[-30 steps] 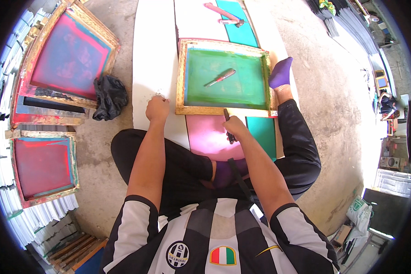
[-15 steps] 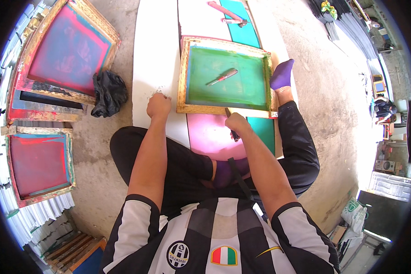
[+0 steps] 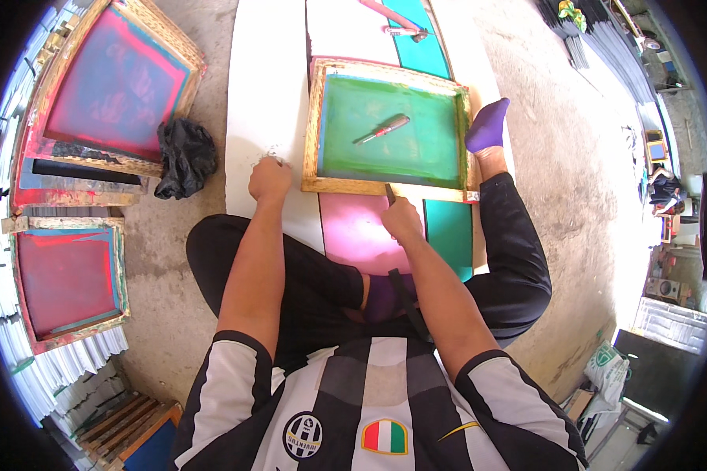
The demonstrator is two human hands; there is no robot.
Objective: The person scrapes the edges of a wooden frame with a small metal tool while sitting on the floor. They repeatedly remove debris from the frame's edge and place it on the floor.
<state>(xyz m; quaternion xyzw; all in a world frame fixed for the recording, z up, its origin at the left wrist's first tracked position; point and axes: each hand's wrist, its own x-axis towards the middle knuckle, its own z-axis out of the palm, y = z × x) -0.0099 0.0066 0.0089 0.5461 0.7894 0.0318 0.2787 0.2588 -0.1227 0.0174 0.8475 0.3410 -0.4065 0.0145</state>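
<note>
A wooden-framed screen (image 3: 314,145) with green mesh (image 3: 353,102) lies in front of me, and a screwdriver (image 3: 383,129) rests on the mesh. My right hand (image 3: 403,218) is closed round a dark, narrow-tipped tool (image 3: 390,191), its tip against the frame's near bar; the grip is hidden. To the left of the frame, my left hand (image 3: 270,180) is closed just above the white board (image 3: 251,102); what its fingers hold, if anything, cannot be seen. Small dark bits (image 3: 272,151) lie by those fingers.
A red-handled hammer (image 3: 397,16) and a cutter-like tool (image 3: 401,32) lie beyond the frame. My purple-socked foot (image 3: 487,125) is by its right side. At left are more screens (image 3: 67,279) and a black plastic bag (image 3: 187,157). A person (image 3: 665,191) is far right.
My right hand has shifted slightly left, and the tool's dark handle end no longer shows below it. The tip stays at the near bar. My left hand has barely moved.
</note>
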